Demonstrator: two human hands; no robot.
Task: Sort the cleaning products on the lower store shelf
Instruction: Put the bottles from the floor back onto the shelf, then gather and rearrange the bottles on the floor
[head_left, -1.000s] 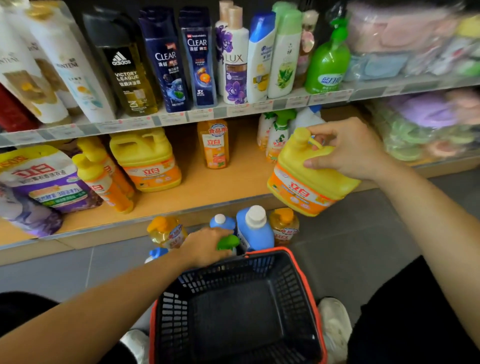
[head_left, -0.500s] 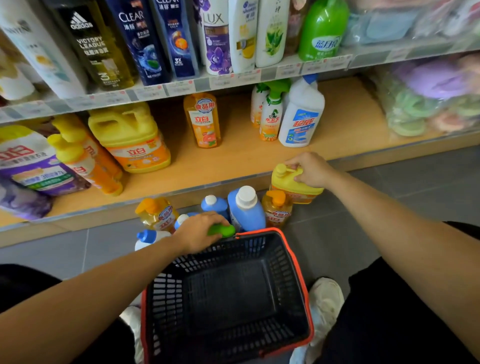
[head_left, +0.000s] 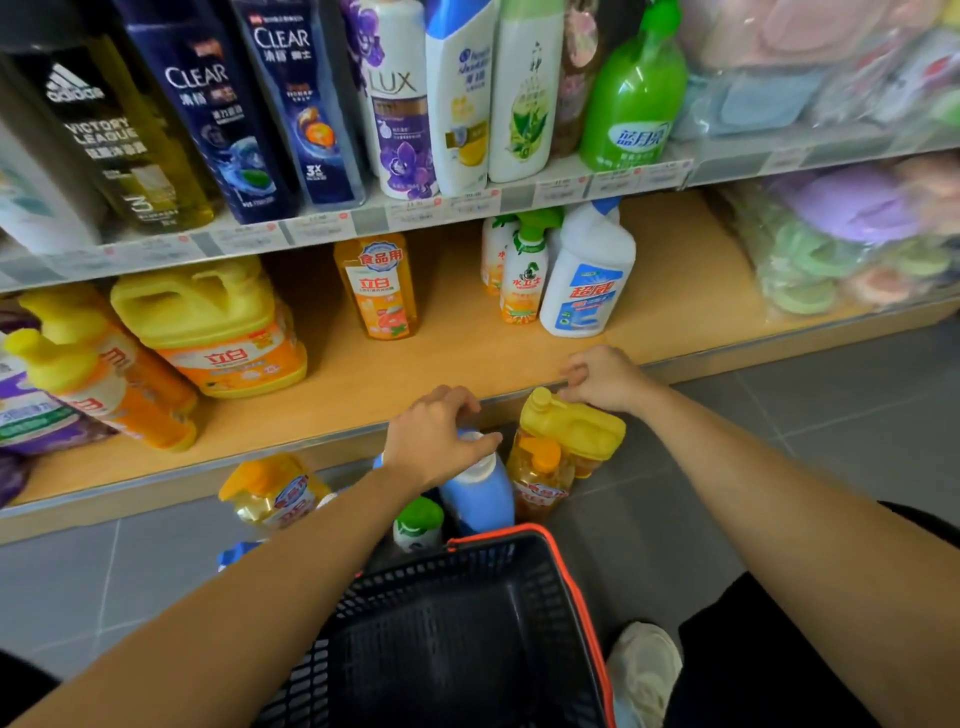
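Several cleaning bottles stand on the floor between the lower shelf and a basket. My left hand grips the white cap of a blue bottle. A small yellow jug stands on the floor to its right, beside an orange-capped soap bottle. At the jug's top rear, my right hand touches it with loosely curled fingers and no clear grip. A green-capped bottle and another orange-capped bottle stand to the left.
A black basket with an orange rim sits on the floor before me. The lower shelf holds a large yellow jug, an orange bottle, a spray bottle and a white cleaner bottle. Shampoos fill the shelf above.
My right hand brought the small yellow jug down from shelf height to the floor. My left hand left the green-capped bottle and took the blue bottle's cap.
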